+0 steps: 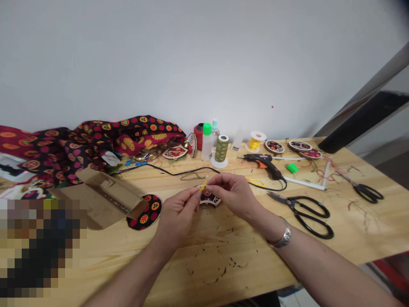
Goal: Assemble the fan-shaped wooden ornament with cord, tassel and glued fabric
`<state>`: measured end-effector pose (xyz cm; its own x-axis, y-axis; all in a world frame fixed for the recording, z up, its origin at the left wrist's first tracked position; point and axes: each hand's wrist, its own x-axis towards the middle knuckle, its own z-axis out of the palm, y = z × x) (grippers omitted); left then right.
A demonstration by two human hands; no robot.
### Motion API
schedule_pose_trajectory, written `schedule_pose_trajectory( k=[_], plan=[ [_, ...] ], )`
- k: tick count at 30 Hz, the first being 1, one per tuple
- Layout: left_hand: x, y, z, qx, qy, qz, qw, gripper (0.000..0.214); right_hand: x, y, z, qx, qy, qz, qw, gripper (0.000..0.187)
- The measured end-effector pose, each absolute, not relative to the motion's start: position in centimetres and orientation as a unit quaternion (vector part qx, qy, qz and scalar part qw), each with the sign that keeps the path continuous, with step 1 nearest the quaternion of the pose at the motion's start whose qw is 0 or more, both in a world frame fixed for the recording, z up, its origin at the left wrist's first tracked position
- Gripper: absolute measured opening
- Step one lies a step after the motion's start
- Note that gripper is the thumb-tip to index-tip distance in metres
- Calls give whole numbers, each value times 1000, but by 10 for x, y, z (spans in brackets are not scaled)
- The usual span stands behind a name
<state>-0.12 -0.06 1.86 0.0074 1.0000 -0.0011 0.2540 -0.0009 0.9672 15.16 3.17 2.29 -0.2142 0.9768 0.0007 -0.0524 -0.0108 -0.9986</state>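
Fingertips point(193, 198) of both our hands were closed on a thin yellow cord point(203, 187) above the table, the left hand point(177, 211) pinching it from one side and the right hand point(233, 195) from the other. Close by the pinch showed a fan-shaped ornament with a pale rim and dark patterned fabric point(209, 199) — whether our fingers touched it too, we could not tell. A silver bracelet point(284, 234) circled our right wrist. To the left, a round black fabric disc with red motifs point(147, 218) was partly hidden by an open brown cardboard box point(104, 204). To the right, black-handled metal scissors point(291, 202) rested on the pale wooden table point(230, 277), near a black glue gun with an orange trigger point(263, 163). Farther back stood an olive-green cone of thread point(221, 150) and a white spool of yellow cord point(254, 144).
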Motion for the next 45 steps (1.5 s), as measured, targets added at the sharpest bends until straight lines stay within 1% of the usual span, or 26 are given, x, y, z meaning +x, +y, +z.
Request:
schedule_pose_trajectory(
  k=[4,7,10,15,21,29,34,40,45],
  plan=[
    [-1,0,17,549,548,429,463,21,153,33,25,-426,-476,636,432,16],
    [-1,1,19,533,540,428,491,25,154,34,27,-410,-441,682,415,21],
    [0,1,22,494,520,432,547,28,154,34,24,-392,-419,711,408,23],
    [1,2,21,412,464,443,647,24,152,34,13,-345,-385,750,413,19],
    [1,2,21,363,434,450,690,24,149,30,13,-306,-354,776,423,15],
    [3,4,20,356,435,457,689,24,147,26,12,-313,-369,761,432,14],
    [1,3,20,356,430,455,694,22,148,28,16,-340,-416,723,435,18],
    [0,2,21,366,429,434,703,22,153,30,26,-342,-444,718,412,20],
    [0,1,20,382,426,418,705,23,164,37,27,-343,-528,677,382,17]
  ],
)
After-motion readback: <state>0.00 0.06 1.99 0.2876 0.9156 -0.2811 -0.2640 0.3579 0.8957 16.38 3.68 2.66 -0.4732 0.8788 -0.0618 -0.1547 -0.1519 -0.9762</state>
